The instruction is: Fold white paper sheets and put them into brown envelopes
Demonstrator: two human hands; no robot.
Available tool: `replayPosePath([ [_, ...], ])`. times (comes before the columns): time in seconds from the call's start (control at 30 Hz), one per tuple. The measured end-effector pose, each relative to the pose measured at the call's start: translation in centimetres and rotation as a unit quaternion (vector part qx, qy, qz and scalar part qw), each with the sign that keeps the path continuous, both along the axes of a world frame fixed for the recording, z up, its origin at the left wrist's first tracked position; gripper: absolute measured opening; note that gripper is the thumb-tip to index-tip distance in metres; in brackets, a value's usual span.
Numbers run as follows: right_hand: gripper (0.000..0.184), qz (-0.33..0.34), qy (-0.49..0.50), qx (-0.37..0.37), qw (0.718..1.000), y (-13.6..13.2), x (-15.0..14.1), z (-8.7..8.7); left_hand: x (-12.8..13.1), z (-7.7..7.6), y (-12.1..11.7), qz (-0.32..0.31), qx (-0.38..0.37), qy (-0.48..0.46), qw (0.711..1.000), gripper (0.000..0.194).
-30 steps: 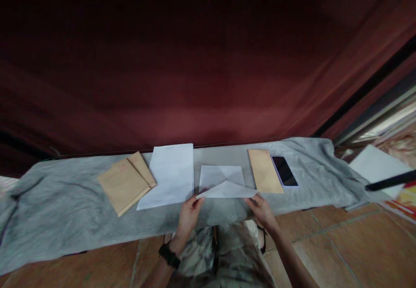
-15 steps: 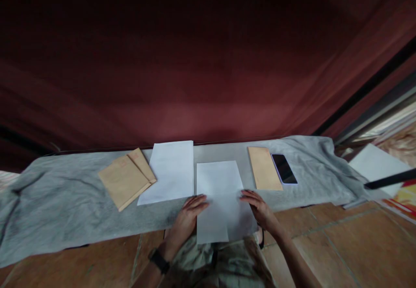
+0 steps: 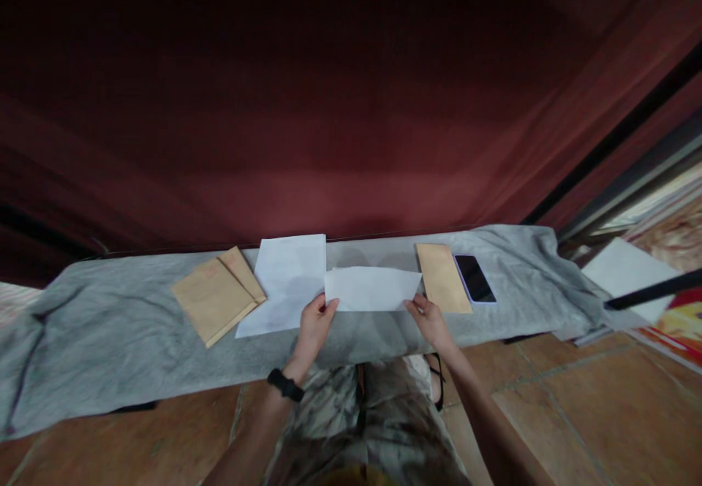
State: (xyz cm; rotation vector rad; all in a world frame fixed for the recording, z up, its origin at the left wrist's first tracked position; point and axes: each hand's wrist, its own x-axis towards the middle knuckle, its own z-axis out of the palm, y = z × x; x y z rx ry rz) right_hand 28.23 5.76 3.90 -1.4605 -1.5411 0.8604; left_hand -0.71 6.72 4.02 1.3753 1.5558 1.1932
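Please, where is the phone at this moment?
In the head view, the phone lies right of centre on the grey cloth, beside the rightmost brown envelope.

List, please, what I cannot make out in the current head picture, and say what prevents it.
- Head view: some fingertips of the left hand and right hand, hidden behind the held white paper.
- Head view: reddish marks on the left brown envelopes, too small and blurred to read.
- Head view: the number of sheets in the white stack; edges too fine.
- Head view: the red-and-yellow item, cut off by the right edge.
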Motion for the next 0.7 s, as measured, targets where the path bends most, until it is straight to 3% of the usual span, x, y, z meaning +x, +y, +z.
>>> replayPosePath([
  [0.17, 0.044, -0.028, 0.022, 0.006, 0.999, 0.7, 0.0, 0.9, 0.3, 0.8, 0.5, -0.006, 0.017, -0.018, 1.000, 0.034],
  [0.33, 0.041, 0.012, 0.030, -0.004, 0.999, -0.7, 0.4, 0.9, -0.2, -0.1, -1.1, -0.048, -0.012, 0.030, 0.998, 0.033],
  [0.53, 0.023, 0.150, -0.035, 0.015, 0.988, -4.8, 2.7, -1.8, -2.7, -1.3, -5.2, -0.208, -0.013, 0.079, 0.975, 0.027],
  [0.7, 0.055, 0.200, -0.156, 0.110, 0.961, -6.8, 3.0, -3.6, -3.0, 0.1, -7.0, -0.307, 0.029, 0.226, 0.924, 0.051],
])
